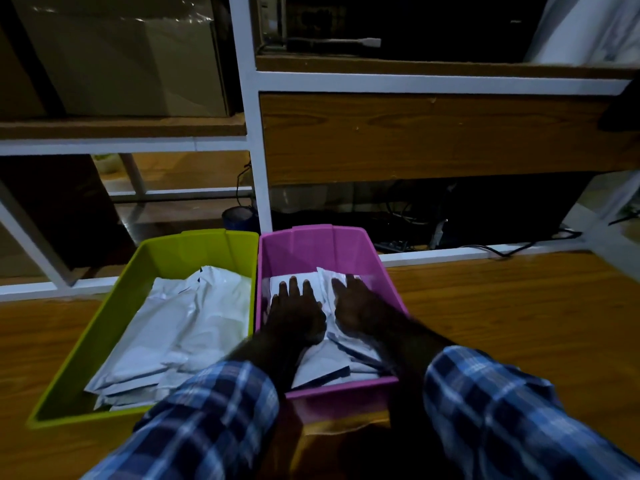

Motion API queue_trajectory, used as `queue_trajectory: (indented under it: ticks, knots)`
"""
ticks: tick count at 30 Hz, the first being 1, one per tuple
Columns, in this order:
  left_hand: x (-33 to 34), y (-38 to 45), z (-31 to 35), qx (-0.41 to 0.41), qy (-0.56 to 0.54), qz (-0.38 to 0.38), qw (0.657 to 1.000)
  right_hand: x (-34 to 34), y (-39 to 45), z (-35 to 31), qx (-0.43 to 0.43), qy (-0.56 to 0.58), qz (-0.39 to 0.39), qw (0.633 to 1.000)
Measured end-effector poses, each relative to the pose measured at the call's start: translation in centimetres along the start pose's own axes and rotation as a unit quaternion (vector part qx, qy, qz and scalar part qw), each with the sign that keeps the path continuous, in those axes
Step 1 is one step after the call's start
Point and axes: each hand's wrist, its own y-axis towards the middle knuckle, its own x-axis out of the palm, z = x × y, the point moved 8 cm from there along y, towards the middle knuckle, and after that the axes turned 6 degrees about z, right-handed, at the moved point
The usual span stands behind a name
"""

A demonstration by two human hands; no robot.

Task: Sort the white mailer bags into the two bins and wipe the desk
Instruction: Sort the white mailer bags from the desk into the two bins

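Two bins stand side by side on the wooden desk: a lime green bin (104, 327) on the left and a pink bin (349, 244) on the right. Each holds a pile of white mailer bags, one pile in the green bin (180, 327) and one in the pink bin (332, 365). Both my hands are inside the pink bin. My left hand (294, 313) and my right hand (356, 306) lie flat with straight fingers, pressing down on the bags there.
The wooden desk (502, 306) stretches right of the pink bin and left of the green one. Behind the bins rises a white-framed shelf unit (256, 150) with wooden boards, cables and a dark blue cup (239, 218).
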Motion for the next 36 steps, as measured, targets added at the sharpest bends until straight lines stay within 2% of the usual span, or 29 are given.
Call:
queue_trajectory:
  ticks: [1, 3, 5, 8, 14, 22, 28, 36]
  knots:
    - [-0.9, -0.2, 0.4, 0.01, 0.009, -0.012, 1.0, -1.3, -0.2, -0.2, 0.004, 0.009, 0.001, 1.0]
    - [-3.1, -0.6, 0.6, 0.011, -0.036, 0.027, 0.999, -3.7, -0.8, -0.8, 0.004, 0.022, 0.001, 1.0]
    - [-5.1, -0.8, 0.3, -0.01, -0.066, 0.058, 0.996, -5.7, -1.2, -1.5, -0.007, 0.054, 0.029, 0.998]
    - [-7.9, -2.0, 1.1, 0.02, -0.039, 0.107, 0.993, -8.1, -2.2, -2.2, -0.012, 0.09, 0.071, 0.993]
    - [-12.5, -6.2, 2.1, -0.001, -0.075, 0.156, 0.985, -12.1, -6.4, -2.3, -0.019, 0.126, 0.146, 0.981]
    - [-16.5, -14.3, 3.8, -0.048, -0.18, 0.288, 0.939, -16.3, -14.2, -1.0, -0.052, 0.211, 0.246, 0.944]
    - [-17.0, -18.9, 6.4, -0.038, -0.218, 0.309, 0.925, -16.6, -19.0, -0.4, -0.06, 0.206, 0.279, 0.936]
    - [-14.8, -22.2, 9.0, 0.02, -0.249, 0.282, 0.926, -15.4, -24.0, 1.1, -0.02, 0.197, 0.305, 0.931]
